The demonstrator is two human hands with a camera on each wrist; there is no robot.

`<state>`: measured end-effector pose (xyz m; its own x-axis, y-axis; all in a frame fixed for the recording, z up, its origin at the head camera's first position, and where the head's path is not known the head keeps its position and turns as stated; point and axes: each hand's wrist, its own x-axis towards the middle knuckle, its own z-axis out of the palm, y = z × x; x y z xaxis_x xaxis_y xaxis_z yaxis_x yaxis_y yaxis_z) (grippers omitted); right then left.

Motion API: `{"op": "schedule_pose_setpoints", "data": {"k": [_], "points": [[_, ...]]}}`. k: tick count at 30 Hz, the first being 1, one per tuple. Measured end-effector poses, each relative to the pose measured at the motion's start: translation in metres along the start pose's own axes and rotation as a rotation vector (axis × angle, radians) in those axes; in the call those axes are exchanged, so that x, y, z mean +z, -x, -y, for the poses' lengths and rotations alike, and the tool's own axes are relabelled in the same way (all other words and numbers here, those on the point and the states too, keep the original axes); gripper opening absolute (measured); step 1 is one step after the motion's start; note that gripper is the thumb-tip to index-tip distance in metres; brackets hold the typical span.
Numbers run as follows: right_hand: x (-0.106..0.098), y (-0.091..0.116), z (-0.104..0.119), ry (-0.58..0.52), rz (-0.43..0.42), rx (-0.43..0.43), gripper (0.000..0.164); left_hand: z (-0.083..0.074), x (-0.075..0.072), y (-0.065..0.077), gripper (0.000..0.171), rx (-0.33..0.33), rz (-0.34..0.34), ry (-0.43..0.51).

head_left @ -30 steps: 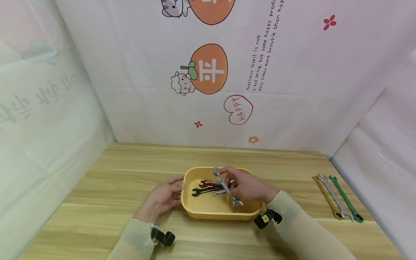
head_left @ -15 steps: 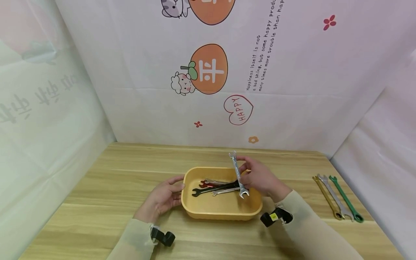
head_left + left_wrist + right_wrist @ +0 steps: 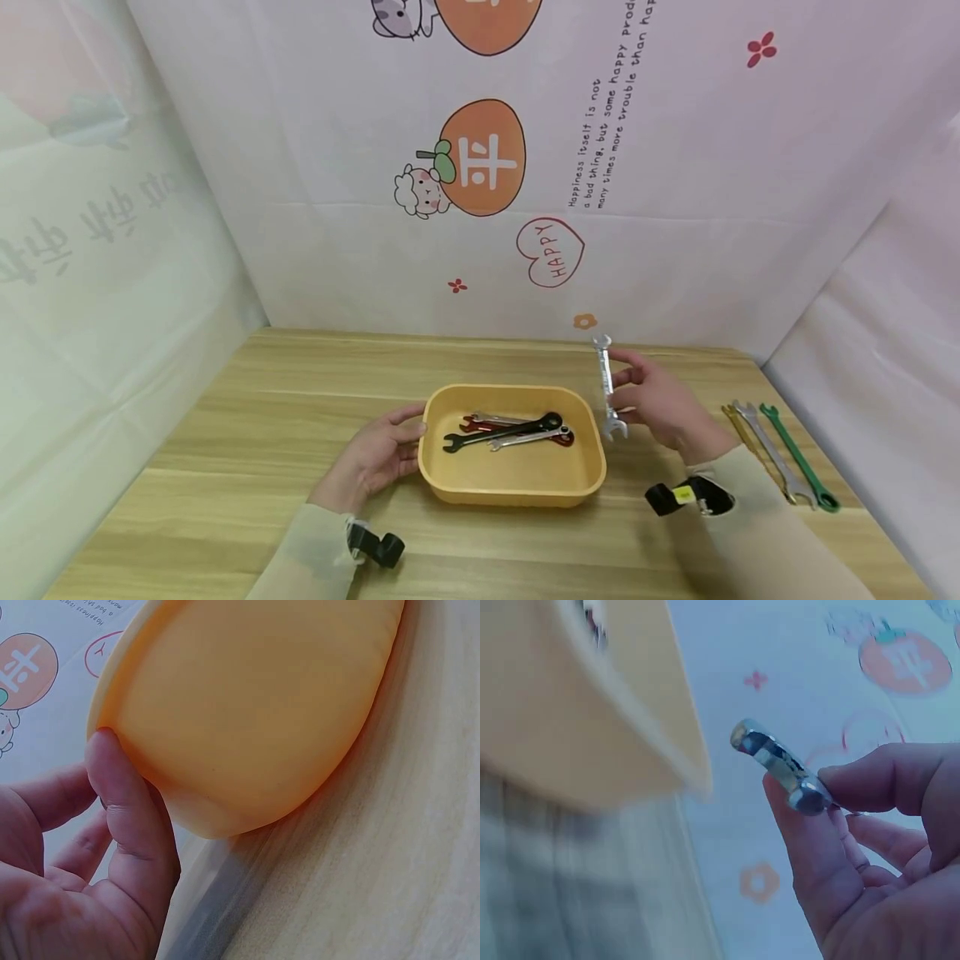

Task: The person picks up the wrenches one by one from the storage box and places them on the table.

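In the head view a silver double open-end wrench (image 3: 606, 387) is held nearly upright between the thumb and fingers of my right hand (image 3: 660, 404), just right of the yellow bin (image 3: 517, 496). In the right wrist view the wrench (image 3: 780, 765) appears end-on, blurred beside the bin. My left hand (image 3: 378, 454) rests against the bin's left side, its thumb tip at the rim in the left wrist view. Inside the bin lie a black wrench (image 3: 502, 432), a red wrench (image 3: 472, 426) partly beneath it, and small silver wrenches (image 3: 528, 439).
At the right of the wooden table (image 3: 225, 467) lie a gold wrench (image 3: 731, 414), partly hidden by my right forearm, a silver wrench (image 3: 772, 450) and a green wrench (image 3: 798, 454). White printed sheets (image 3: 337, 267) stand at the back and sides.
My right hand has lifted the silver wrench out over the bin and moved right, past its right rim, turning the wrench more upright. My left hand and the bin have stayed put.
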<state>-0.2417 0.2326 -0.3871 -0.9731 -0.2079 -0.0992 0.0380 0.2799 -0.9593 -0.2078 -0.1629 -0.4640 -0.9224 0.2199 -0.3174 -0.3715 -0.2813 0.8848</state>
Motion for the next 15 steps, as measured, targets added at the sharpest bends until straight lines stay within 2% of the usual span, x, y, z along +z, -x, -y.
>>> {"op": "schedule_pose_setpoints", "data": {"k": [3,8,15], "points": [[-0.020,0.008,-0.015,0.034,-0.022,0.025,0.079,-0.001,0.001,0.000,0.050,0.001,0.004,0.001],[-0.048,0.022,-0.045,0.167,-0.062,0.104,0.076,-0.003,0.001,0.001,0.051,-0.002,0.005,0.001],[-0.083,0.036,-0.075,0.328,-0.068,0.169,0.070,-0.001,0.001,0.001,0.050,-0.008,-0.006,-0.008]]}}
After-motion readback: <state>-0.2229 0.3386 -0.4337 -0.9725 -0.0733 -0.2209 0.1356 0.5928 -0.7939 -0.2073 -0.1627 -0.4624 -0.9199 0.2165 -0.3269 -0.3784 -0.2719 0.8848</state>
